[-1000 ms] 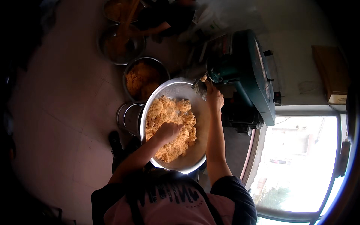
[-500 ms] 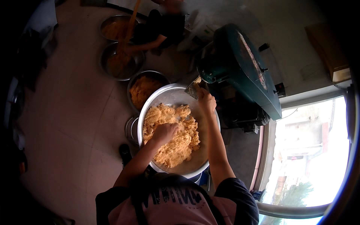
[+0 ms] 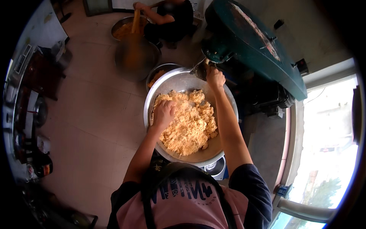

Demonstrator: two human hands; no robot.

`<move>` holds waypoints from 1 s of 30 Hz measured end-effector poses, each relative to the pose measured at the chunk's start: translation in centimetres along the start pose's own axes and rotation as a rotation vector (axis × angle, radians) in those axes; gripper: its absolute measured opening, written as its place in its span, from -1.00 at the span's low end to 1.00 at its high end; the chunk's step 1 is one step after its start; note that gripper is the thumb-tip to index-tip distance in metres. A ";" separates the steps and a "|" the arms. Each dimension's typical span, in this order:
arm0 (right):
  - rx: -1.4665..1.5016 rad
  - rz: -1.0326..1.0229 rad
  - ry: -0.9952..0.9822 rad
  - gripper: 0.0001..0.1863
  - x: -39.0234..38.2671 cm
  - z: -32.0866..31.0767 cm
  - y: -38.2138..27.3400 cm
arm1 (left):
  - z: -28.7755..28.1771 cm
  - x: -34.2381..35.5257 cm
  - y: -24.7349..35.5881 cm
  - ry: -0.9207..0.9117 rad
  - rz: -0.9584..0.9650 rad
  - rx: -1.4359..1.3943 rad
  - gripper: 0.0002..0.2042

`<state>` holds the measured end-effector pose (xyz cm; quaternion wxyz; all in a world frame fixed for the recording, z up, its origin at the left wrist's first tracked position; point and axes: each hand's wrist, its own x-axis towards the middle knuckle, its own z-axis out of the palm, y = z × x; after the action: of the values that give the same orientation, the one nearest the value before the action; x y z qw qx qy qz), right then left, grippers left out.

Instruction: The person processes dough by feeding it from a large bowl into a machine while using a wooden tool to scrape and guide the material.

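Note:
A large steel bowl (image 3: pixel 227 107) holds a heap of crumbly pale-orange dough (image 3: pixel 188 129), below the spout (image 3: pixel 215 55) of a green machine. My left hand (image 3: pixel 164 112) rests at the upper left of the heap with its fingers curled into it; what they hold, if anything, is hidden. My right hand (image 3: pixel 215 78) grips a dark metal scraper (image 3: pixel 198 70) at the bowl's far rim, directly under the spout, where a bit of pale material shows.
A co-worker (image 3: pixel 171 21) crouches at the back, holding a wooden stick (image 3: pixel 135 21) over bowls of orange mixture. A partly covered bowl (image 3: pixel 156 75) sits behind mine. The green machine (image 3: pixel 263 65) fills the right, beside a bright window (image 3: pixel 324 141); cabinets (image 3: pixel 42 78) line the left.
The view has shifted, showing more of the left side. My left hand has moved up and left within the bowl. My right hand still holds the scraper under the spout.

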<state>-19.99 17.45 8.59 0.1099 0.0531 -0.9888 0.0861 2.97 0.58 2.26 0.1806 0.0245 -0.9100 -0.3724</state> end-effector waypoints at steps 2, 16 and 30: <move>0.019 0.090 0.012 -0.72 -0.7 -0.2 0.7 | -1.5 0.2 0.0 -0.044 0.009 0.104 -0.73; 0.561 0.013 0.029 -0.61 -22.4 -6.9 15.2 | -0.5 8.1 -2.1 -1.115 0.225 0.679 -0.09; 0.665 0.148 0.166 -0.60 -25.6 -5.9 16.7 | -2.1 6.4 0.4 -0.687 0.239 0.533 -0.71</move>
<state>4.01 37.08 5.81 0.1599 0.0070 -0.8955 0.4152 -2.22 -1.70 5.94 -0.1028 -0.1600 -0.9778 -0.0883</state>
